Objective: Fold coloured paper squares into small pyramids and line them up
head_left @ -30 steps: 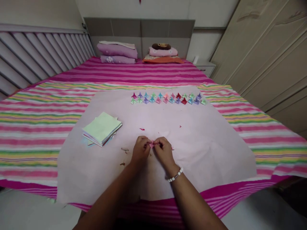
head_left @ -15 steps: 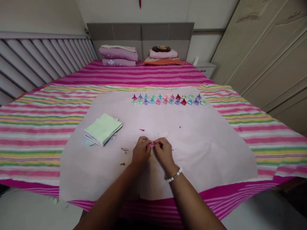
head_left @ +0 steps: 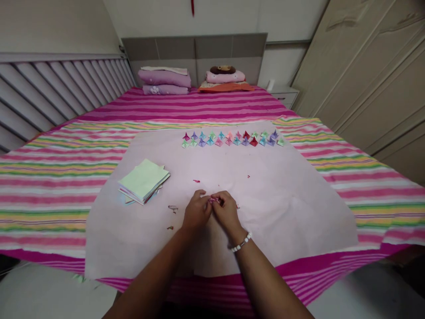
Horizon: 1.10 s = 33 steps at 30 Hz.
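Between my fingertips is a small pink folded paper piece (head_left: 213,200), mostly covered by my fingers. My left hand (head_left: 198,210) pinches its left side. My right hand (head_left: 227,209), with a white beaded bracelet (head_left: 242,243) at the wrist, pinches it from the right. Both hands are just above a large pale paper sheet (head_left: 292,212) spread over the bed. Two rows of small folded paper shapes (head_left: 229,140) in several colours stand along the far side of the sheet. To the left lies a stack of square paper (head_left: 145,178), pale green on top.
Small scraps lie about my hands, among them a red scrap (head_left: 196,181) and a brownish scrap (head_left: 170,227). Striped bedding (head_left: 43,177) surrounds the sheet. Folded bedding (head_left: 165,79) is piled by the headboard (head_left: 229,46). A slatted rail (head_left: 49,88) runs along the left, a wardrobe (head_left: 372,79) along the right.
My fingers have closed in further around the pink folded paper, and less of it shows. The right fingertips have shifted slightly left. The view has tilted very slightly.
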Motion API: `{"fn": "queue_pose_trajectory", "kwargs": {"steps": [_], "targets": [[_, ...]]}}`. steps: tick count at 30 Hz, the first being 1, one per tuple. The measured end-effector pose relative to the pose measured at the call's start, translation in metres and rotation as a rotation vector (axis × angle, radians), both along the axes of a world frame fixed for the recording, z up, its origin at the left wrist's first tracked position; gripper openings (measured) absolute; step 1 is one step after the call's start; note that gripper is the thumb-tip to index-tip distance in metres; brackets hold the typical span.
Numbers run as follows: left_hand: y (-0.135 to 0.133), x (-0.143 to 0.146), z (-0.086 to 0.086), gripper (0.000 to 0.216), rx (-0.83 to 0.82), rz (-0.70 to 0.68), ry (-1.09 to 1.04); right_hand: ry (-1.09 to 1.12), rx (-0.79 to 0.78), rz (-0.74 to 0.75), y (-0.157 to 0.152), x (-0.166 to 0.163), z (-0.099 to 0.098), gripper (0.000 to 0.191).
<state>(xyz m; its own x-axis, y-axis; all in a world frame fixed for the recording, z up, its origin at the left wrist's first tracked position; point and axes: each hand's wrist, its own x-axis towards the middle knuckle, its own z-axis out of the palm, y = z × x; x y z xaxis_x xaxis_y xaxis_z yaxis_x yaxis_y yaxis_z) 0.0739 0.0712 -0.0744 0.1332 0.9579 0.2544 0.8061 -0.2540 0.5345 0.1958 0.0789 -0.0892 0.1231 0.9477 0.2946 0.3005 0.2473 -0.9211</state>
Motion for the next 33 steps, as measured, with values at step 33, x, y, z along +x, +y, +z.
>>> {"fn": "queue_pose_trajectory", "kwargs": {"steps": [33], "targets": [[-0.001,-0.002,0.002,0.021,0.022,0.092,0.084,-0.133,0.037,-0.033,0.0,-0.002,-0.003,0.011]]}}
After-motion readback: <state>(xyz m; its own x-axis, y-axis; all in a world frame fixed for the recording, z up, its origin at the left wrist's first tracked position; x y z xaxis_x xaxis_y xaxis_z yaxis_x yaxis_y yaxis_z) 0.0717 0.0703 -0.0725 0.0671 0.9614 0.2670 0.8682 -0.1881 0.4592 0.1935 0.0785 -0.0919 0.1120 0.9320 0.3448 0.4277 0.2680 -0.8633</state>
